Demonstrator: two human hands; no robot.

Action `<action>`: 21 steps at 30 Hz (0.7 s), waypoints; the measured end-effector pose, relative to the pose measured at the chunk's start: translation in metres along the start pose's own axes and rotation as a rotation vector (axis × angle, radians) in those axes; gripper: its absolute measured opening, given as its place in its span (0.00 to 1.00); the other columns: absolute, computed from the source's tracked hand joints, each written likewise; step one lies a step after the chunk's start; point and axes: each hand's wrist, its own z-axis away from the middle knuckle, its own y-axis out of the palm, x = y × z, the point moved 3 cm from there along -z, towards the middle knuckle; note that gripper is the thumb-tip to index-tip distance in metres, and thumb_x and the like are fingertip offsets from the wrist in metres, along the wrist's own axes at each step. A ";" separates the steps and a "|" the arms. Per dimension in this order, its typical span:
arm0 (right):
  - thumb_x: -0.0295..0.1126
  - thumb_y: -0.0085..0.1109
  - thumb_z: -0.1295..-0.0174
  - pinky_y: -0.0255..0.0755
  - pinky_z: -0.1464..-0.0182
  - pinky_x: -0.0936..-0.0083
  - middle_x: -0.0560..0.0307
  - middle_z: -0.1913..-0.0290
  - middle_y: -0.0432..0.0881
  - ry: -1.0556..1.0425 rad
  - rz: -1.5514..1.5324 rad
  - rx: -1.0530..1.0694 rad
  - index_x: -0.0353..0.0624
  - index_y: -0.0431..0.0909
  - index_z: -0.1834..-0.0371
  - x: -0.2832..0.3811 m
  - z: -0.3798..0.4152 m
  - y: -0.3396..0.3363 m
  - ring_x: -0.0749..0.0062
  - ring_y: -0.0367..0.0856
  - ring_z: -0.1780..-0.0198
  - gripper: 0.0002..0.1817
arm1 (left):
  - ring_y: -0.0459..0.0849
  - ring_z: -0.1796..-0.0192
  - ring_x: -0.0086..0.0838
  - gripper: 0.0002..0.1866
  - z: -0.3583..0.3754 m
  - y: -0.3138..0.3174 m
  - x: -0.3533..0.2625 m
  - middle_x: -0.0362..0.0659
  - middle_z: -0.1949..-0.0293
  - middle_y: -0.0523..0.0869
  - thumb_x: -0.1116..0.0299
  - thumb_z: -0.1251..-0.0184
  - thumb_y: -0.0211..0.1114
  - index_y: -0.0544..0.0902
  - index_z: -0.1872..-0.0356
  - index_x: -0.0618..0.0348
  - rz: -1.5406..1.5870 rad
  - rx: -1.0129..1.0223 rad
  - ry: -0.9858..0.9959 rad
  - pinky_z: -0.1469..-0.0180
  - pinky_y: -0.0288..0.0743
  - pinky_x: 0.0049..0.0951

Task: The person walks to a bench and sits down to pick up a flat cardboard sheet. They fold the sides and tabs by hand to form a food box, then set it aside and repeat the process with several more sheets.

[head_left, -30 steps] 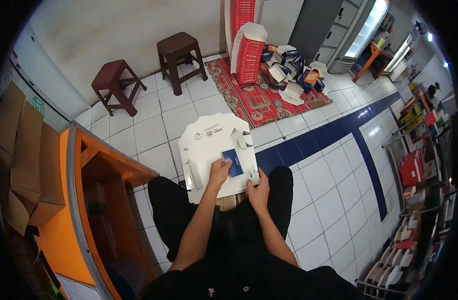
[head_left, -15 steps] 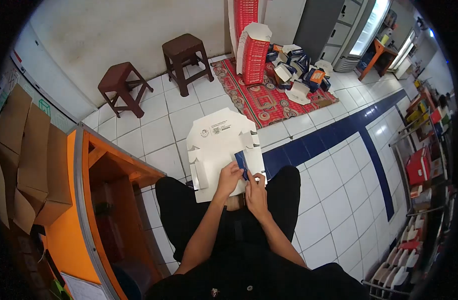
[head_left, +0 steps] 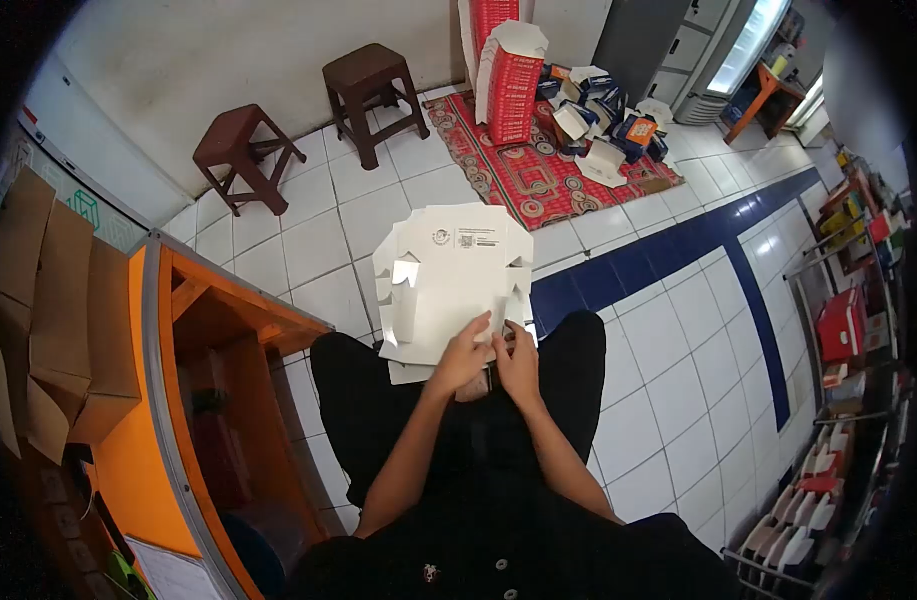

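A flat white cardboard box blank (head_left: 448, 290) lies across my lap, with small print and a square code near its far edge. Partly raised side flaps stand at its left and right. My left hand (head_left: 463, 358) rests on the near right part of the blank, index finger stretched toward the right flap (head_left: 498, 312). Beside it, my right hand (head_left: 518, 365) grips the right edge of the blank with thumb and curled fingers. At the near edge, another cardboard layer shows beneath the blank.
Two brown stools (head_left: 366, 80) stand by the wall. A red patterned rug (head_left: 538, 190) carries a tall red stack of cartons (head_left: 515, 95) and a heap of dark blue boxes (head_left: 603, 115). To my left is an orange cabinet (head_left: 128, 350) with brown cartons (head_left: 63, 320); shelving (head_left: 828, 420) lines the right.
The right flap's blue face, upright between my hands before, no longer shows; its white side does. The blank now sits straighter. My view has tilted slightly down.
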 end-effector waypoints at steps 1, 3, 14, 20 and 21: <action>0.34 0.52 0.30 0.73 0.56 0.59 0.38 0.65 0.79 -0.014 0.018 0.022 0.30 0.75 0.55 -0.011 -0.003 0.005 0.48 0.80 0.60 0.14 | 0.80 0.40 0.38 0.21 0.001 -0.010 -0.003 0.57 0.41 0.80 0.74 0.29 0.54 0.72 0.35 0.65 -0.020 -0.018 0.107 0.38 0.73 0.33; 0.34 0.50 0.30 0.72 0.55 0.57 0.37 0.64 0.79 -0.020 0.025 0.040 0.30 0.76 0.58 -0.021 -0.005 0.004 0.44 0.79 0.60 0.14 | 0.79 0.41 0.42 0.18 0.008 -0.047 -0.032 0.58 0.42 0.79 0.73 0.28 0.52 0.76 0.40 0.64 -0.204 -0.240 0.110 0.38 0.69 0.36; 0.27 0.48 0.30 0.69 0.61 0.58 0.39 0.68 0.75 -0.098 -0.003 -0.019 0.29 0.75 0.62 0.003 -0.010 -0.018 0.43 0.75 0.65 0.10 | 0.81 0.58 0.27 0.35 0.007 -0.118 -0.034 0.45 0.53 0.82 0.42 0.34 0.62 0.75 0.39 0.63 0.150 -0.056 -0.385 0.58 0.75 0.25; 0.26 0.50 0.31 0.71 0.60 0.61 0.40 0.66 0.77 -0.121 -0.015 0.011 0.29 0.77 0.56 0.006 -0.009 -0.030 0.47 0.78 0.64 0.10 | 0.81 0.55 0.28 0.40 0.006 -0.124 -0.041 0.46 0.50 0.80 0.40 0.40 0.65 0.70 0.34 0.59 0.321 0.115 -0.410 0.63 0.77 0.24; 0.26 0.51 0.31 0.72 0.59 0.62 0.40 0.65 0.77 -0.170 -0.032 0.007 0.29 0.77 0.56 0.008 -0.010 -0.030 0.48 0.78 0.64 0.10 | 0.82 0.54 0.28 0.40 0.006 -0.125 -0.042 0.46 0.50 0.80 0.40 0.41 0.66 0.71 0.34 0.58 0.354 0.144 -0.399 0.64 0.78 0.24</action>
